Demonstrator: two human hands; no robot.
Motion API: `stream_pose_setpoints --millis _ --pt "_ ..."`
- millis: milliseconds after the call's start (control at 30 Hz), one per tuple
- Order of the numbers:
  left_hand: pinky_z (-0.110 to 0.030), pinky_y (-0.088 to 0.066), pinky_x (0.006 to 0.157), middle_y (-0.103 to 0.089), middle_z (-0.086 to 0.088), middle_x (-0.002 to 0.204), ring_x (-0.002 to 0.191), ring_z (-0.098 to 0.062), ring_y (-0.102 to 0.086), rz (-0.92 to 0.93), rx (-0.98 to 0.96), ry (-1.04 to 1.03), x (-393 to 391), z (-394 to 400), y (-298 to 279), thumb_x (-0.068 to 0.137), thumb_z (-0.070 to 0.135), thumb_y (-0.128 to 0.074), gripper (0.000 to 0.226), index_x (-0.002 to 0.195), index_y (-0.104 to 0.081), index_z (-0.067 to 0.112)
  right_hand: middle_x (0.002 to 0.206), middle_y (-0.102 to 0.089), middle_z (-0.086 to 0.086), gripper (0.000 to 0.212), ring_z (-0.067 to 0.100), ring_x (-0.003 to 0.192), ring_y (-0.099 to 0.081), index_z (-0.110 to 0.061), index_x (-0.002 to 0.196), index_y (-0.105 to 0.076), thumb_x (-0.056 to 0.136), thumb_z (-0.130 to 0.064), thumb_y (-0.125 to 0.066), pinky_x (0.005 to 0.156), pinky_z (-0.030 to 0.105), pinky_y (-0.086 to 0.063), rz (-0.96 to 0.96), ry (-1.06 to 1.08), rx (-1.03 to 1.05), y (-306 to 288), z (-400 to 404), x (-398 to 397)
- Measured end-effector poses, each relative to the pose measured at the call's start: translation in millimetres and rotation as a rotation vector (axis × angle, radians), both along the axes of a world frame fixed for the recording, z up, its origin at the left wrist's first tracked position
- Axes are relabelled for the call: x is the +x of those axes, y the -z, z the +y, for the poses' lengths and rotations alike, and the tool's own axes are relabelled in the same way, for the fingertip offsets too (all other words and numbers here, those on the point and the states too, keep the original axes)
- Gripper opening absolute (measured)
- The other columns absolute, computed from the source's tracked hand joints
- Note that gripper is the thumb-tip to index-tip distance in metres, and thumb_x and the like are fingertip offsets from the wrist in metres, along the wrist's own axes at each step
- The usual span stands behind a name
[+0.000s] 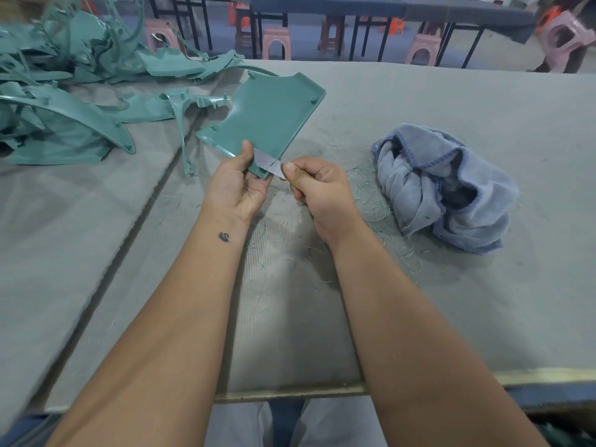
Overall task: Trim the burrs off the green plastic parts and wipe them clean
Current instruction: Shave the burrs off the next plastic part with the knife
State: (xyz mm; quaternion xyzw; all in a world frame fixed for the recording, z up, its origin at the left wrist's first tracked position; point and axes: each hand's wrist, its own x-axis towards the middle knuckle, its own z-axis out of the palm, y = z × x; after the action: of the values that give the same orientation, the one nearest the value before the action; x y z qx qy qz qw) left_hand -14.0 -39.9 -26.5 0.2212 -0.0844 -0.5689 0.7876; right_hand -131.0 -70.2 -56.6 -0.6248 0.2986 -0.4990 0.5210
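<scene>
A flat green plastic panel (267, 114) is held tilted above the grey table, its near corner gripped by my left hand (238, 185), thumb on top. My right hand (317, 188) grips a small knife, and its bare metal blade (269, 163) lies against the panel's near edge beside my left thumb. A crumpled blue-grey cloth (445, 185) lies on the table just right of my right hand.
A heap of green plastic parts (64, 91) fills the far left of the felt-covered table (419, 285). Thin green shavings (367, 195) litter the felt around my hands. A seam (129, 240) runs diagonally across the table. Pink stools (275, 43) and dark tables stand beyond.
</scene>
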Motion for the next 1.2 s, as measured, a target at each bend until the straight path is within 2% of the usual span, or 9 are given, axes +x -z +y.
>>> stream_pose_setpoints --millis 333,433,500,600,767,900,1033,1133,1200 --pt "-0.033 -0.060 0.059 -0.072 -0.013 0.068 0.061 -0.021 -0.072 -0.037 0.007 0.021 0 1 2 0.101 0.003 -0.042 0.017 0.091 -0.055 0.000 0.053 -0.037 0.000 0.026 0.006 0.049 -0.033 -0.004 0.068 -0.061 0.093 -0.004 -0.055 0.048 0.014 -0.031 -0.025 -0.013 -0.003 -2 1 0" --pt "-0.037 -0.061 0.060 -0.074 -0.014 0.089 0.076 -0.025 -0.073 -0.020 0.028 0.007 11 5 4 0.100 0.003 -0.044 0.014 0.102 -0.058 0.000 0.060 -0.045 -0.002 0.032 0.003 0.045 -0.033 -0.015 0.069 -0.062 0.093 0.002 -0.052 0.041 0.013 -0.025 -0.332 0.093 0.244 -7 -6 -7" --pt "-0.035 -0.059 0.053 -0.075 -0.013 0.085 0.071 -0.025 -0.073 -0.034 0.029 -0.036 21 9 5 0.100 0.003 -0.045 0.014 0.103 -0.059 0.003 0.062 -0.045 -0.001 0.027 0.004 0.047 -0.032 -0.012 0.074 -0.059 0.098 -0.004 -0.050 0.040 0.015 -0.023 -0.437 0.093 0.299 -10 -11 -12" --pt "-0.034 -0.060 0.057 -0.074 -0.010 0.077 0.067 -0.022 -0.073 -0.091 0.035 -0.035 23 11 5 0.101 0.004 -0.044 0.016 0.102 -0.060 0.005 0.059 -0.043 -0.001 0.025 0.006 0.048 -0.031 -0.013 0.078 -0.059 0.101 -0.012 -0.049 0.043 0.017 -0.022 -0.407 0.067 0.281 -10 -11 -12" --pt "-0.034 -0.060 0.071 -0.074 -0.009 0.084 0.075 -0.021 -0.073 -0.126 0.048 -0.021 25 4 8 0.101 0.006 -0.043 0.017 0.106 -0.060 0.006 0.054 -0.043 0.002 0.026 0.008 0.040 -0.027 -0.016 0.081 -0.056 0.103 -0.023 -0.044 0.039 0.019 -0.019 -0.430 0.044 0.336 -15 -10 -18" --pt "-0.033 -0.060 0.072 -0.074 -0.005 0.091 0.084 -0.021 -0.071 -0.181 0.075 -0.001 27 0 11 0.101 0.010 -0.044 0.017 0.109 -0.060 0.011 0.057 -0.042 -0.002 0.043 0.007 0.048 -0.030 -0.013 0.088 -0.067 0.105 -0.037 -0.034 0.046 0.020 -0.022 -0.347 0.099 0.339 -16 -12 -19" --pt "-0.040 -0.061 0.071 -0.070 -0.009 0.108 0.092 -0.026 -0.069 -0.172 0.087 0.005 24 -4 12 0.103 0.008 -0.041 0.022 0.119 -0.056 0.008 0.068 -0.046 -0.006 0.035 0.006 0.061 -0.035 -0.021 0.090 -0.072 0.103 -0.029 -0.040 0.056 0.018 -0.029 -0.282 0.170 0.259 -19 -13 -21" --pt "-0.042 -0.060 0.072 -0.067 -0.011 0.116 0.098 -0.027 -0.068 -0.194 0.100 0.008 24 -5 12 0.103 0.006 -0.039 0.023 0.122 -0.053 0.006 0.069 -0.045 -0.008 0.023 0.007 0.063 -0.034 -0.022 0.083 -0.063 0.099 -0.015 -0.048 0.060 0.020 -0.029 -0.221 0.211 0.259 -19 -12 -21" --pt "-0.043 -0.060 0.073 -0.067 -0.011 0.114 0.100 -0.027 -0.067 -0.202 0.117 0.005 25 -6 13 0.102 0.004 -0.039 0.021 0.115 -0.055 0.006 0.072 -0.053 -0.006 0.020 0.008 0.063 -0.039 -0.021 0.085 -0.056 0.099 -0.009 -0.048 0.061 0.021 -0.033 -0.194 0.205 0.266 -18 -12 -20"
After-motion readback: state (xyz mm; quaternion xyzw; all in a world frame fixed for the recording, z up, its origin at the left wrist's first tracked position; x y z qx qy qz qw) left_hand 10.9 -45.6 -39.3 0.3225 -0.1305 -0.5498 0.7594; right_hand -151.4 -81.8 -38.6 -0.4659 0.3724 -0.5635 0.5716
